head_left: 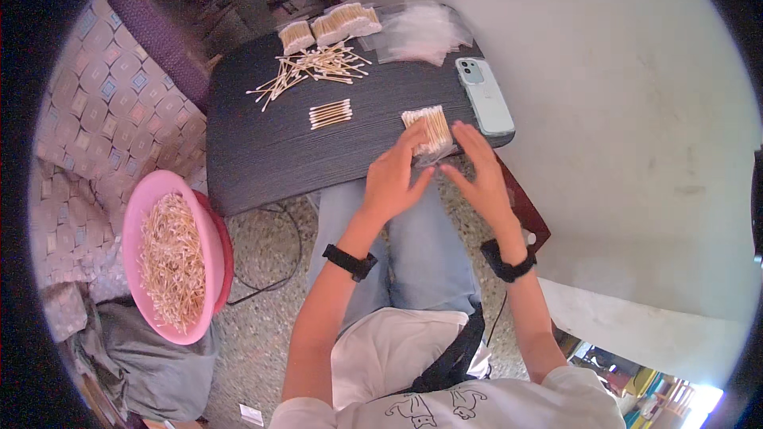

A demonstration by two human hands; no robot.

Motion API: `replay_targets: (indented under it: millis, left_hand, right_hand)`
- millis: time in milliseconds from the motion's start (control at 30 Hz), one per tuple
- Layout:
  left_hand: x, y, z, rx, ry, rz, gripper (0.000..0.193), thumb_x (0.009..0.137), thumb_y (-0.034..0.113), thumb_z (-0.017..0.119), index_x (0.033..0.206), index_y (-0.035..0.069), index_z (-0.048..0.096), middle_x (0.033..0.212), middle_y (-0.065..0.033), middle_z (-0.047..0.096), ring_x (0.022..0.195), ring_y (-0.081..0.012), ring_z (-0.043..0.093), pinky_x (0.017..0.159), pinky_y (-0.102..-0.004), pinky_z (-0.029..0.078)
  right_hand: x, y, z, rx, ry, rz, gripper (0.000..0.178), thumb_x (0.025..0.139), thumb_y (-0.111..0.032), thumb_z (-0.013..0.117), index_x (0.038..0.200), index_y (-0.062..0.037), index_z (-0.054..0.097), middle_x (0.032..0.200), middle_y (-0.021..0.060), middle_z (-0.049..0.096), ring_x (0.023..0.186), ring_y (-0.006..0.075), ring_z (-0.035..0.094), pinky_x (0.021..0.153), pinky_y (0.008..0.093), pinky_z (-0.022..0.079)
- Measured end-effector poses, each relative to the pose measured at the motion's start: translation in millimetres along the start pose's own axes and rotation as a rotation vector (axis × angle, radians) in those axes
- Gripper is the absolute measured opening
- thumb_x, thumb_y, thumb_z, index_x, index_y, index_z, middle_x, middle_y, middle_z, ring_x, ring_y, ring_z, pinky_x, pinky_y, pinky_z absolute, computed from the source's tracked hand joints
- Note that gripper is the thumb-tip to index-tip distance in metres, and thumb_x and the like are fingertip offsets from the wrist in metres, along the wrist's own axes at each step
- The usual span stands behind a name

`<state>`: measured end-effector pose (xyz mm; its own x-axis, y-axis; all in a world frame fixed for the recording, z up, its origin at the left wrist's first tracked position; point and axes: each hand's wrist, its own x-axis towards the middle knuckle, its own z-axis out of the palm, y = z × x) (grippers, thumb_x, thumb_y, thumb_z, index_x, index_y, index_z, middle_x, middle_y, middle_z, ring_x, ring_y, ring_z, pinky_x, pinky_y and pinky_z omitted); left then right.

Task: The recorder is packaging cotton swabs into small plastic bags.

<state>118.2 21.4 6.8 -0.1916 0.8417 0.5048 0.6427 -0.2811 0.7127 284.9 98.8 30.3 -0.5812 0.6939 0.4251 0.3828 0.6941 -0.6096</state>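
Your left hand [393, 179] half-opens, grip unclear, over the bagged swabs [433, 131] under its fingertips, your right hand [481, 179] spreads empty beside them, and beyond your fingers bundles [347, 22] seem finished, loose swabs [322, 65] unbagged

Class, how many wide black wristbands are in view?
2: one wide black wristband around the wrist of the left hand, another around that of the right hand.

Left hand [391, 179] arches, thumb stretched inward; right hand [485, 183] spreads fingers forward, thumbs near, apart!
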Motion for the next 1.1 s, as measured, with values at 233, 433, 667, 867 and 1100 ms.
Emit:
replay_targets:
  millis: [233,433,667,867,1100]
  left_hand:
    - [0.5,-4.3,0.5,0.053,-0.032,-0.003,0.053,0.078,0.014,0.065,0.124,0.009,0.042,0.136,-0.0094,0.048,0.112,-0.0312,0.057,0.088,-0.0379,0.049]
    - [1.3,-1.5,-0.1,0.070,-0.019,0.003,0.052,0.075,0.008,0.063,0.122,0.011,0.042,0.134,-0.0080,0.048,0.101,-0.0329,0.061,0.078,-0.0387,0.051]
    - [0.6,-3.3,-2.7,0.037,-0.045,-0.020,0.056,0.075,0.008,0.063,0.126,0.011,0.041,0.136,-0.0092,0.046,0.100,-0.0334,0.061,0.078,-0.0395,0.051]
    - [1.5,-4.9,-1.7,-0.229,0.063,-0.078,0.055,0.072,-0.002,0.062,0.124,0.006,0.044,0.132,-0.0137,0.043,0.113,-0.0304,0.054,0.089,-0.0378,0.051]
    - [1.2,-8.5,2.0,-0.317,0.118,-0.183,0.039,0.072,-0.005,0.064,0.109,0.001,0.054,0.120,-0.0138,0.045,0.117,-0.0270,0.051,0.090,-0.0345,0.054]
  right_hand:
    - [15.4,12.4,18.4,-0.003,-0.061,-0.034,0.051,0.074,-0.018,0.072,0.121,-0.0023,0.058,0.126,0.0141,0.057,0.124,0.0310,0.047,0.104,0.0422,0.036]
    - [19.0,13.1,26.4,-0.141,0.030,-0.061,0.039,0.071,-0.018,0.074,0.106,-0.0030,0.067,0.114,0.0113,0.064,0.115,0.0286,0.055,0.097,0.0400,0.041]
    - [17.1,3.2,35.3,-0.064,0.110,0.044,0.039,0.070,-0.015,0.074,0.106,-0.0027,0.066,0.113,0.0125,0.064,0.104,0.0298,0.059,0.091,0.0395,0.043]
    - [18.6,6.9,37.8,0.115,0.122,0.036,0.038,0.069,-0.012,0.073,0.104,-0.0022,0.065,0.116,0.0127,0.063,0.103,0.0320,0.058,0.091,0.0392,0.043]
    - [24.5,10.7,39.5,0.327,0.128,0.154,0.036,0.064,-0.013,0.076,0.097,-0.0055,0.063,0.109,0.0116,0.063,0.101,0.0298,0.058,0.091,0.0385,0.043]
